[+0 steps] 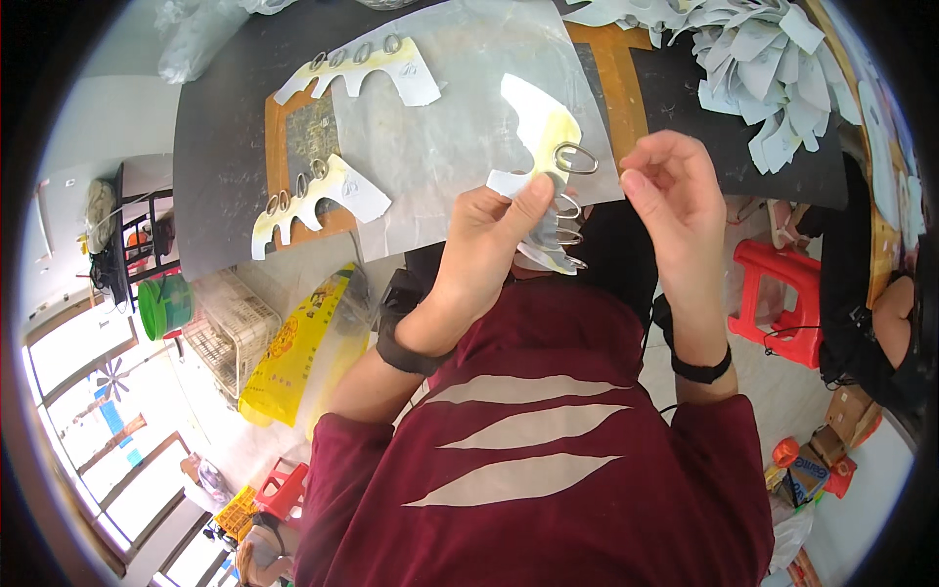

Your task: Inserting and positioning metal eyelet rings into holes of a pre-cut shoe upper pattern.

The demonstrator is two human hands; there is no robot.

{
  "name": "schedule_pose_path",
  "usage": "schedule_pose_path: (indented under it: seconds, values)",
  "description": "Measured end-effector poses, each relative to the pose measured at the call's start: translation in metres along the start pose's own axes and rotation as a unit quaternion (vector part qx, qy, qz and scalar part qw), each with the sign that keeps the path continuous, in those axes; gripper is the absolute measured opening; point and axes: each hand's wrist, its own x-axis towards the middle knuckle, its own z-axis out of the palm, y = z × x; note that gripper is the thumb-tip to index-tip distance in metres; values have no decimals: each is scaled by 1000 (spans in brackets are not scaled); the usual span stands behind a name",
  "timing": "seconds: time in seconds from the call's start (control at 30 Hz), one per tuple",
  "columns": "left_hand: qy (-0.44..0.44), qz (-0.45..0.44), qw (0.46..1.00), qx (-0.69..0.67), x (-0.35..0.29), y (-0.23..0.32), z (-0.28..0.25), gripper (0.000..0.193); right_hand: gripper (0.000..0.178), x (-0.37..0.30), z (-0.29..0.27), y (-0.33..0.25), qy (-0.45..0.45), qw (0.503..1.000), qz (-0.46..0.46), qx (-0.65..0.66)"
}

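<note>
Head view: two white cut pieces with metal rings along one edge appear finished, one at 11 o'clock, the other at 10, on the tabletop. Toward 1 o'clock, a third white piece is pinched between thumb and fingers of the left hand; it carries about four rings, so it looks nearly done. At 2 o'clock, the right hand is loosely curled with nothing visible in it; whether its thumb and fingertips meet, I cannot tell. Beyond, a heap of pale pieces seems to be what is left; its top is cut off, and no rings can be made out there. The left hand hides the held piece's middle, and its lower rings overlap.
</note>
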Motion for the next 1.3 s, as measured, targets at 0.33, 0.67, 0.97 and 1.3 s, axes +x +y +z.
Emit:
schedule_pose_path:
  seconds: [0.33, 0.67, 0.97, 1.3]
  values:
    - [21, 65, 991, 119, -2, -6, 3, 30, 29, -4, 28, -14, 31, 956, -164, -243]
    - [54, 137, 977, 157, -3, -4, 10, 26, 42, -5, 33, -19, 30, 965, -114, -235]
    - [20, 118, 971, 209, -2, -1, 0, 22, 44, 1, 24, -24, -36, 974, -80, -207]
    - [8, 186, 925, 331, -1, 15, 4, 16, 45, 10, 15, -24, -51, 988, -48, -139]
